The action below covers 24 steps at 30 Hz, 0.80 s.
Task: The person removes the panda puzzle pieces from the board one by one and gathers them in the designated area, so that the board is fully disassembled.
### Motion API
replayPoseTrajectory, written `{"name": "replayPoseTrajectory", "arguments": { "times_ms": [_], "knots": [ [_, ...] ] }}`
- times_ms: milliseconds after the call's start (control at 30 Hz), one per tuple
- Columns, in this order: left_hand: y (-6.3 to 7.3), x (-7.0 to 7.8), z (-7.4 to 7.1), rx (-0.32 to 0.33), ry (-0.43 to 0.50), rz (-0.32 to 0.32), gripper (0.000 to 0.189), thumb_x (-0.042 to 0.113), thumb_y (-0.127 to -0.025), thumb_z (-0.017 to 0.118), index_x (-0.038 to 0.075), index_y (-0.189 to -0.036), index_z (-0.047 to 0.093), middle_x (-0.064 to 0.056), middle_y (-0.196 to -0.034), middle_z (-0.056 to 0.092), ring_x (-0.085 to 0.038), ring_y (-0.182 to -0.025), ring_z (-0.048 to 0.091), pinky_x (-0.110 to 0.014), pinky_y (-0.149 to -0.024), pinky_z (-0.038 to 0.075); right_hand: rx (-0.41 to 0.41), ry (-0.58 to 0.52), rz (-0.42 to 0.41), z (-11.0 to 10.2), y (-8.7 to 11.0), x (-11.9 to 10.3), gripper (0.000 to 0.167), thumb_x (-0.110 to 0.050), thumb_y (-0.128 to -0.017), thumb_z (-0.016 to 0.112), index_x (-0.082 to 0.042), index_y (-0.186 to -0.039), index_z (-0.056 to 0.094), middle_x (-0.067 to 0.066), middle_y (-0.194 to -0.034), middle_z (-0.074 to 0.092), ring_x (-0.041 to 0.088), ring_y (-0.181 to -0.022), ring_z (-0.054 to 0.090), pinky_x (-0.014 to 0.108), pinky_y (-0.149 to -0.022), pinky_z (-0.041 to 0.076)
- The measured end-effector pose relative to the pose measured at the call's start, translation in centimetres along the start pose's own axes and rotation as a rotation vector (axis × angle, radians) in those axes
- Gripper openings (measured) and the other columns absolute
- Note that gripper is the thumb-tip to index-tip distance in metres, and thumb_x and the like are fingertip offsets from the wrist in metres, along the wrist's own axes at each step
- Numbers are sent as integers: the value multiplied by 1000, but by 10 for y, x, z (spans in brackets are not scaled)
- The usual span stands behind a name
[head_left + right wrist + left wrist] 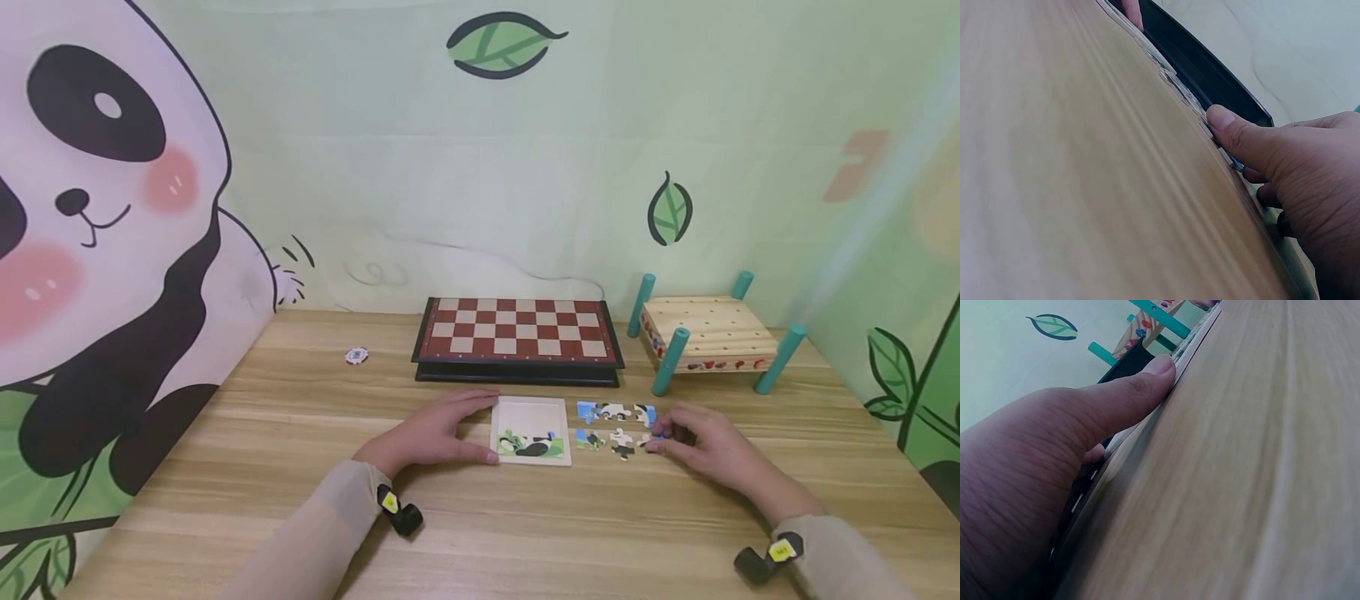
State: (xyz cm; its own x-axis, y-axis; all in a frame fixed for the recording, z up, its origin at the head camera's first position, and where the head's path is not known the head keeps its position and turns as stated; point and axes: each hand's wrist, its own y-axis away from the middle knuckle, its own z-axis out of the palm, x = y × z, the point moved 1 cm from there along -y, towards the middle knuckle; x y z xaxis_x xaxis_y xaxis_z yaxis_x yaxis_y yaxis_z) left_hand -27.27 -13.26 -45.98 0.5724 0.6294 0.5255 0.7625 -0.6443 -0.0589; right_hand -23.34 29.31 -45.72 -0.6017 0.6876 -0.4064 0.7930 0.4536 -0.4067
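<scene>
Currently, left hand [427, 432]: spread along the tray's left side, thumb at the near corner; an uneven push could turn the tray
Right hand [712, 446]: thumb and bent fingers at the right end of the loose pieces; I cannot tell whether they pinch one, and a poor hold could drop it
Tray [529, 412]: on the table [480, 525], just in front of the chessboard [517, 329]; a knock could unseat the fitted pieces [534, 448] in its near part
Loose pieces [622, 443]: two rows right of the tray, lying close; being thin, they may resist lifting, and a dragging fingertip could shove neighbours askew
</scene>
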Motion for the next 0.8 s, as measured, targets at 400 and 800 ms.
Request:
{"name": "replayPoseTrajectory", "arguments": {
  "times_ms": [400, 800],
  "knots": [
    [0, 0, 0, -2, -15, -4, 99, 79, -75, 67, 24, -154, 42, 9, -159, 37, -16, -147, 29, -43, -120, 25, -5, 7, 10, 1, 0, 2, 16, -21, -86, 82, -27, -94, 69, -18, -84, 57, 3, -75, 52, 24, -64, 49],
    [1, 2, 0, 0, -19, 9, 97, 77, -77, 67, 22, -154, 43, 9, -158, 38, -17, -147, 30, -43, -120, 26, 31, -32, 6, -3, -2, -5, 13, -15, -91, 77, -23, -98, 70, -17, -84, 60, 3, -74, 55, 23, -63, 51]
  ]
}}
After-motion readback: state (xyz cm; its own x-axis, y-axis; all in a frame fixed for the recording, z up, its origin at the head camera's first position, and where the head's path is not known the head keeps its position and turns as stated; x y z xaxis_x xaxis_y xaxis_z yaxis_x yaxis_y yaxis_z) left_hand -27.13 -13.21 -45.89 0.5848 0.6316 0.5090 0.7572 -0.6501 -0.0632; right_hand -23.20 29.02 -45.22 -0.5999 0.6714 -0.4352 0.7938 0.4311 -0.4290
